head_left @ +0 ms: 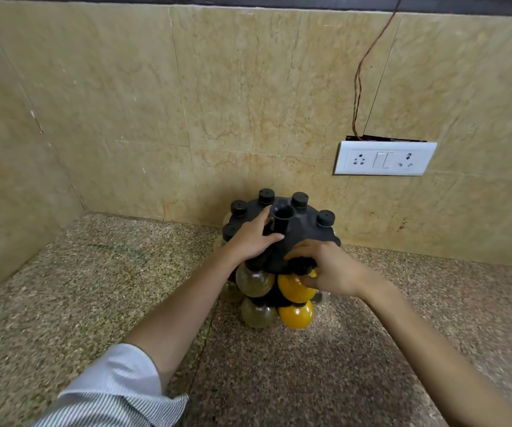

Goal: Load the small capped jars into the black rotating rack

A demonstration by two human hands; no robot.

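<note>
The black rotating rack [302,229] stands on the speckled counter near the back wall. Several black jar caps poke up through its top disc, such as one cap [325,217] at the right. My left hand [253,238] rests flat on the disc beside the central tube [282,221]. My right hand [322,266] grips the yellow jar [293,289] at the rack's front edge, fingers around its black cap and neck. Beside it hangs a pale jar [253,282]. Below sit another yellow jar [296,315] and a pale jar [256,314].
The counter [94,288] runs into a corner at the left, with tiled walls behind and beside it. A white switch and socket plate [384,158] is on the back wall, with a thin wire [358,87] hanging above it.
</note>
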